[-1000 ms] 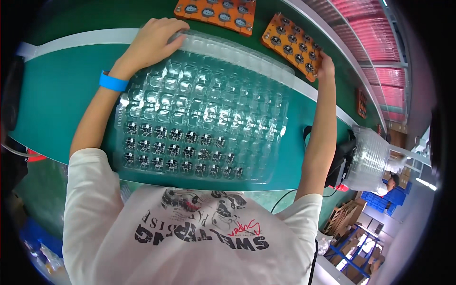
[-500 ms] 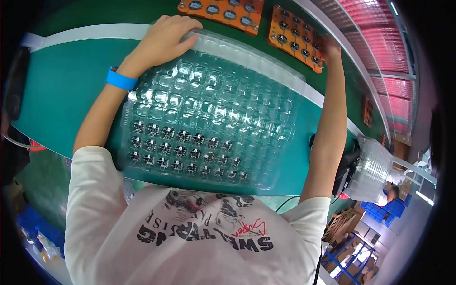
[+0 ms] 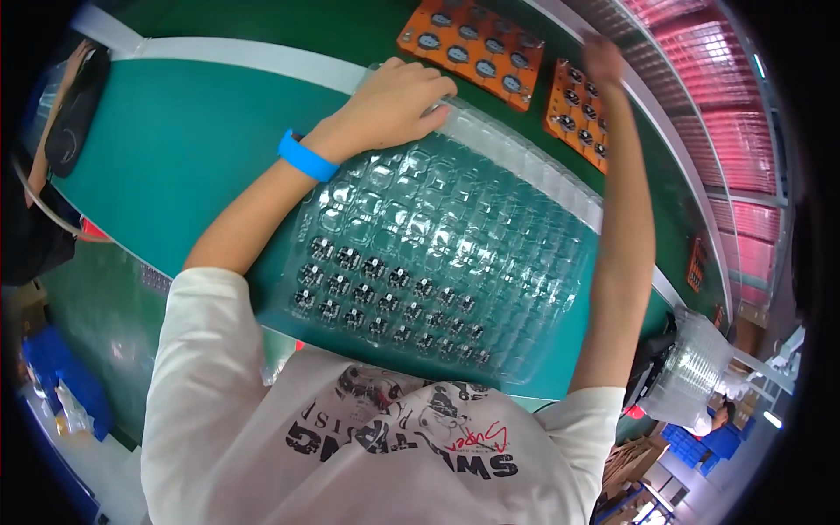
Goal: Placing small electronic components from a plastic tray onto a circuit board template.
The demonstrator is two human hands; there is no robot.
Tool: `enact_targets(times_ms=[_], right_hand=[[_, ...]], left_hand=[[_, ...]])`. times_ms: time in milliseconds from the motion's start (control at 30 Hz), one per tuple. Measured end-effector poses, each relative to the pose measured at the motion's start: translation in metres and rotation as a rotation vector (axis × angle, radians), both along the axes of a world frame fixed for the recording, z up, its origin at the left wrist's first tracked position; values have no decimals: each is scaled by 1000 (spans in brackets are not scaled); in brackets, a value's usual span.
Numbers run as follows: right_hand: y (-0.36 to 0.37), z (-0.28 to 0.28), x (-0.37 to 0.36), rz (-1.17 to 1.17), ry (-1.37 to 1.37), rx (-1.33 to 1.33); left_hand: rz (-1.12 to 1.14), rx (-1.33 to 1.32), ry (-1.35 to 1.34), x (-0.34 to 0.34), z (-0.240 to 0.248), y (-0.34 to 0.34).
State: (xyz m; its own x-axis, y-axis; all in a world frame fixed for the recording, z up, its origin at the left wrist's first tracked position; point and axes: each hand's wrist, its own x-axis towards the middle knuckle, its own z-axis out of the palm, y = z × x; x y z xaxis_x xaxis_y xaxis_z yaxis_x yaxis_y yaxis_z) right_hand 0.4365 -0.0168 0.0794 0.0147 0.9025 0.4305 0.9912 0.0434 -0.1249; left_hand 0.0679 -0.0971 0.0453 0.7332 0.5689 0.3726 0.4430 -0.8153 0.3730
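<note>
1. A green counter (image 3: 210,140) is running across the view, with a white rail (image 3: 245,57) bordering a darker green strip (image 3: 306,22) beyond it.
2. A clear tray (image 3: 420,210) is lying on the counter before the person, its nearer rows holding small black parts (image 3: 374,269).
3. Two orange plates (image 3: 472,54) carrying round parts are lying on the darker strip; stacked clear trays (image 3: 696,363) and blue bins (image 3: 700,442) are standing off to the right.
4. The left hand (image 3: 394,105) is resting on the tray's far left corner, its grip part-open, thumb standing apart from the fingers.
5. The right hand (image 3: 604,61) is showing as a blur at the far end of the right-hand plate; I cannot tell how open its grip is or whether it is holding anything.
6. The right forearm is covering part of that plate, and the picture's top edge is cutting off the other.
</note>
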Motion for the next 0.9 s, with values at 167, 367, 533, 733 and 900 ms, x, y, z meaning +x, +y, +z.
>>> enact_targets(times_ms=[167, 367, 533, 733, 900], right_hand=[[55, -42, -133, 4, 211, -380], [36, -40, -182, -121, -27, -262], [67, -61, -184, -214, 176, -55], [81, -31, -208, -145, 285, -129], [40, -36, -206, -91, 73, -408]], left_hand=[[4, 58, -116, -3, -14, 1], [-39, 6, -116, 2, -2, -2], [-85, -17, -103, 2, 8, 2], [-35, -47, -45, -5, 5, 9], [-70, -28, -54, -7, -3, 8]])
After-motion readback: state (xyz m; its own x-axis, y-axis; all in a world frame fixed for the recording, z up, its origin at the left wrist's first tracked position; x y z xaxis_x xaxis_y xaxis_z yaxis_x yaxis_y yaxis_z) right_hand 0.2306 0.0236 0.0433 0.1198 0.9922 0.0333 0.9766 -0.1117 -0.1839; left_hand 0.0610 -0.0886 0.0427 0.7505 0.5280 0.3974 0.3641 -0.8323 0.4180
